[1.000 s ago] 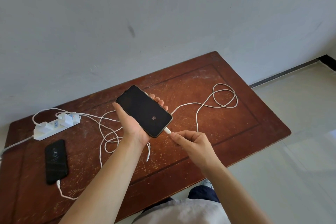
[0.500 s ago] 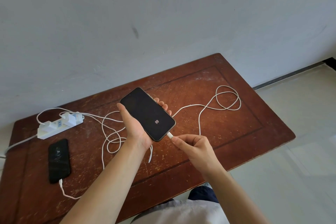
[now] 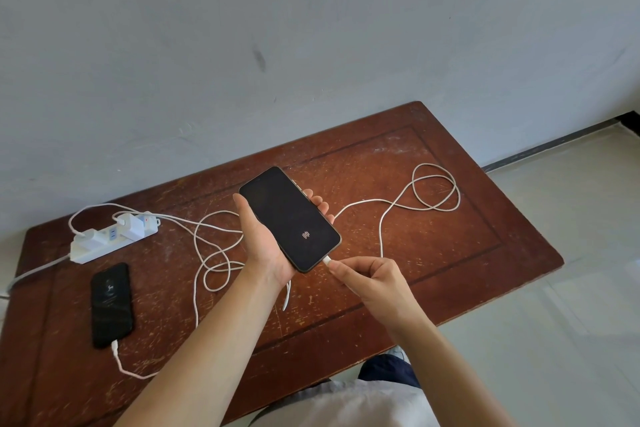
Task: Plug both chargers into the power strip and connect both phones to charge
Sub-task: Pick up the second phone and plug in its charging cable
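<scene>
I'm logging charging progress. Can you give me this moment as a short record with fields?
power strip: on the table, two white chargers plugged in
phone on table: lying flat, cable in its near end
held phone: in the left hand, above the table, screen dark with a small icon
plug: pinched by the right hand, at the held phone's bottom port
spare cable: looped on the table

Bright, even daylight, soft shadows, sharp focus throughout (wide-angle bending at the edges).
</scene>
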Available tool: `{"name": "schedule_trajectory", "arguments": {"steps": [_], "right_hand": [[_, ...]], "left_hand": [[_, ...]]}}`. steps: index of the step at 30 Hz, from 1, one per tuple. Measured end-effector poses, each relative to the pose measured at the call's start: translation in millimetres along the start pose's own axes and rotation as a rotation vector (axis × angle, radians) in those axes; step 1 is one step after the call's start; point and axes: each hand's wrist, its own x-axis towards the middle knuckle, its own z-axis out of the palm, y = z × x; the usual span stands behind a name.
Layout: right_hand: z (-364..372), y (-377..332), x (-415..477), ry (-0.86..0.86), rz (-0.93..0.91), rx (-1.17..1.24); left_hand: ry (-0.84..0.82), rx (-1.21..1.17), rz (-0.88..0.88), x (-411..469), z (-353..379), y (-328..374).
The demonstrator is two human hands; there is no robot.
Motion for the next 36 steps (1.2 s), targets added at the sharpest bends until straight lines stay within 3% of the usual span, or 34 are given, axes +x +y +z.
{"name": "schedule_trajectory", "arguments": {"steps": [4, 15, 36], "right_hand": [[-6.0, -5.9, 1.8, -0.055, 0.045, -0.008], [-4.9, -2.5, 7.3, 0.001, 0.120, 0.129], [-13.7, 2.8, 12.1, -0.055, 0.067, 0.164]], "left_hand": [[-0.004, 0.000, -0.024, -1.2, 2.9, 2.7], [0.039, 0.039, -0.083, -6.1, 13.4, 5.7], [0.110, 0.114, -0.066, -7.5, 21.5, 10.6]]}}
